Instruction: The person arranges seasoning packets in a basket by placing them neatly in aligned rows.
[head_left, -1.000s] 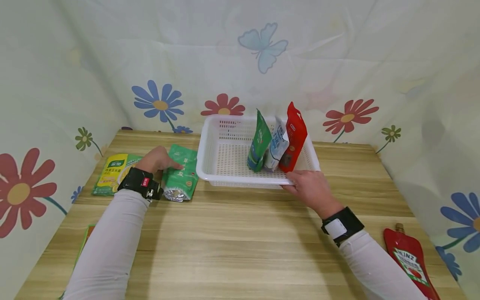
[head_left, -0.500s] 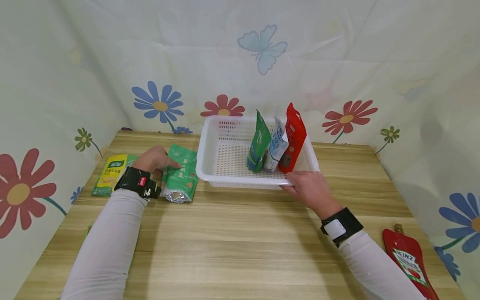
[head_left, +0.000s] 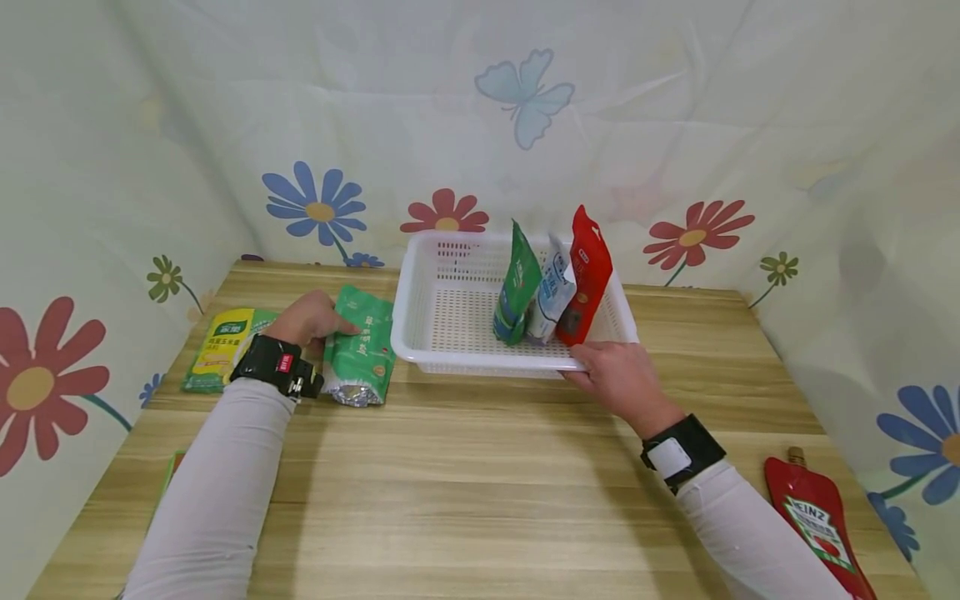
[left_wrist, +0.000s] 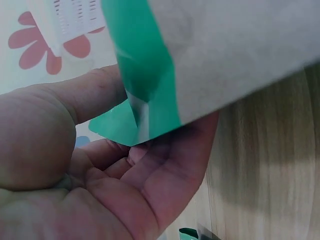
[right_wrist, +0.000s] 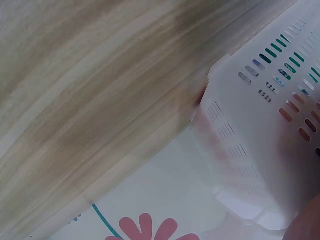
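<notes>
1. The green pouch (head_left: 362, 346) lies flat on the desk (head_left: 465, 467), just left of the white basket (head_left: 420, 354). Its long axis runs from the near edge toward the back wall; the silver folded end faces the person.
2. The pouch is glossy green with pale lettering; the left wrist view shows a plain grey-silver back with a green border (left_wrist: 145, 75).
3. The left hand (head_left: 307, 317) has its grip curled round the pouch's left edge, thumb on top and fingers (left_wrist: 165, 170) beneath.
4. The right hand (head_left: 617, 372) has its grip closed on the basket's near right rim.
5. Three pouches, green (head_left: 519, 283), white-blue (head_left: 553, 290) and red (head_left: 588, 271), stand tilted in the basket's right half; its left half is open floor.
6. A yellow packet (head_left: 221, 346) lies just left of the left hand. A red ketchup pouch (head_left: 817, 517) lies at the desk's near right edge, well apart.
</notes>
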